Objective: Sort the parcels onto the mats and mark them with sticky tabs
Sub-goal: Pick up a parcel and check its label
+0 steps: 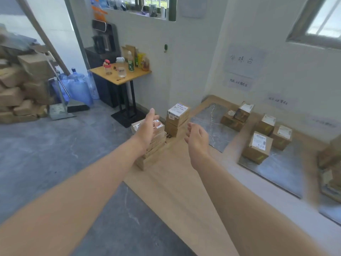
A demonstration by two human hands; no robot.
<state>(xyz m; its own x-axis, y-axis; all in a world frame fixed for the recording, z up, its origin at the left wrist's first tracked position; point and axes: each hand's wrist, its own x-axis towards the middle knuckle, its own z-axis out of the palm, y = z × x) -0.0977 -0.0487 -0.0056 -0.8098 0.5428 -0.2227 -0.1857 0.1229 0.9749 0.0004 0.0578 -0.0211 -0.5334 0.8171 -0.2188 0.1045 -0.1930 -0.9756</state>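
Two stacks of brown labelled parcels stand at the far left end of the wooden table [177,182]: a lower stack [153,145] and a taller stack [177,119] behind it. My left hand [148,126] hovers over the lower stack, fingers relaxed and holding nothing. My right hand [197,137] is held out beside the taller stack, fingers loosely curved and empty. A grey mat [210,119] carries two parcels [237,116] at its far end. A second grey mat [280,169] holds three parcels [258,146].
More parcels [330,156] sit at the right edge on a third mat. Paper signs [243,60] hang on the wall above the mats. A small table with bottles [120,72], water jugs [77,87] and piled cartons [20,85] stand on the floor to the left.
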